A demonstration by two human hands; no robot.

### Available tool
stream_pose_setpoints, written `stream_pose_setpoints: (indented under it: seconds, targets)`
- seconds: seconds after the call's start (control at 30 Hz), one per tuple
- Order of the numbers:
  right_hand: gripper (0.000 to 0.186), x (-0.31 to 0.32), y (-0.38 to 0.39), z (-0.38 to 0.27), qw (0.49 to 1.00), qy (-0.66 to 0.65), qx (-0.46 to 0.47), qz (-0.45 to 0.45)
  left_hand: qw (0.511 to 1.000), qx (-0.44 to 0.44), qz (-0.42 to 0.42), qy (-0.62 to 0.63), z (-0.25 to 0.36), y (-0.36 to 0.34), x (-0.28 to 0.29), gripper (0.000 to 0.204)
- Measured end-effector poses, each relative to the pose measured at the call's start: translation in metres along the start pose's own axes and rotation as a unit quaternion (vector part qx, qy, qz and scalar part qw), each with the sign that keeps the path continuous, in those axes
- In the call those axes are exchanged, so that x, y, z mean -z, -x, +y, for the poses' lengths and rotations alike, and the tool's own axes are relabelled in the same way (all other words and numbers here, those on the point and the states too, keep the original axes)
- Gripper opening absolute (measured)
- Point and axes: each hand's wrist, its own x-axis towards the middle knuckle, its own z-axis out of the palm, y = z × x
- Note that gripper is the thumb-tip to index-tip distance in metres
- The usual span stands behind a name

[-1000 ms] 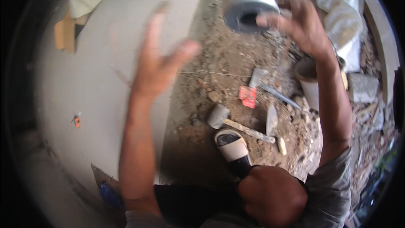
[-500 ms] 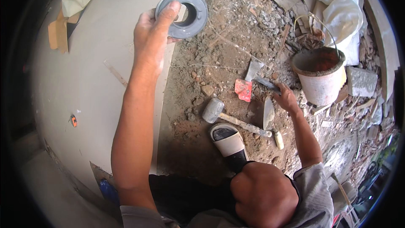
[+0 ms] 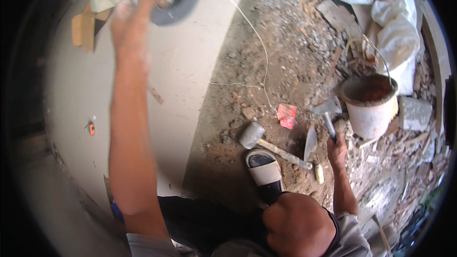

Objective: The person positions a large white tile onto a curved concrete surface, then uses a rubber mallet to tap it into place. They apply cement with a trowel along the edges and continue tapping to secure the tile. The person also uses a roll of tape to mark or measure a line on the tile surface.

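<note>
Raised at the top left, my left hand (image 3: 135,21) grips a grey ring-shaped string reel (image 3: 183,7) by its side, thumb over its face; both are blurred. Thin white string (image 3: 259,38) trails from near the reel down to the dirt. My right hand (image 3: 337,150), at the right, is closed round the dark handle of a hatchet-like tool (image 3: 327,106) with a broad grey metal head, held near the bucket. Left of that hand lie a trowel (image 3: 310,145) with a pale handle and a grey-headed mallet (image 3: 252,135). A red scrap (image 3: 286,115) lies beyond them.
A pale, smooth slab surface (image 3: 181,109) fills the left, with a small orange object (image 3: 92,128) on it. Cardboard (image 3: 84,31) lies at its far end. A mortar-stained bucket (image 3: 369,114) stands right, beside a concrete block (image 3: 415,113), white sacking (image 3: 397,24) and rubble. My sandalled foot (image 3: 265,171) is near the mallet.
My left hand has moved up and left with the reel, drawing the string along. My right hand has moved the hatchet-like tool rightward, away from the red scrap. The view has shifted slightly.
</note>
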Motion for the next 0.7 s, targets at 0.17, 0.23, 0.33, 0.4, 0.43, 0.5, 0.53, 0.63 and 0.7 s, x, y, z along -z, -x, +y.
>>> stream_pose_setpoints:
  seconds: [0.17,0.23,0.33,0.4,0.43,0.5,0.53,0.63,0.7]
  targets:
    - [0.040,0.001,-0.016,-0.016,0.997,0.071,0.034,-0.004,0.985,0.170,-0.007,0.015,-0.025,0.071,0.049,0.059]
    - [0.046,0.014,-0.035,-0.067,0.998,-0.019,0.054,-0.002,0.977,0.209,-0.017,0.040,-0.030,0.104,0.064,0.064]
    - [0.061,0.004,-0.073,-0.188,0.946,-0.247,0.199,-0.072,0.961,0.213,-0.019,0.175,-0.035,0.154,0.075,0.063]
    - [0.071,-0.023,-0.076,-0.275,0.864,-0.407,0.249,-0.161,0.949,0.246,-0.030,0.193,-0.037,0.193,0.087,0.061]
    - [0.074,-0.031,-0.070,-0.309,0.823,-0.439,0.268,-0.240,0.948,0.247,-0.027,0.198,-0.038,0.211,0.093,0.059]
    - [0.073,-0.039,-0.050,-0.355,0.713,-0.505,0.252,-0.417,0.950,0.239,0.015,0.203,-0.042,0.240,0.115,0.055]
    - [0.069,-0.041,-0.039,-0.369,0.680,-0.480,0.181,-0.524,0.950,0.243,0.035,0.193,-0.044,0.251,0.129,0.051]
    - [0.036,-0.042,-0.015,-0.389,0.775,-0.327,0.240,-0.485,0.930,0.264,0.154,0.206,-0.053,0.281,0.178,0.041]
    - [0.025,-0.040,-0.009,-0.394,0.782,-0.343,0.217,-0.472,0.924,0.284,0.169,0.192,-0.063,0.296,0.208,0.036]
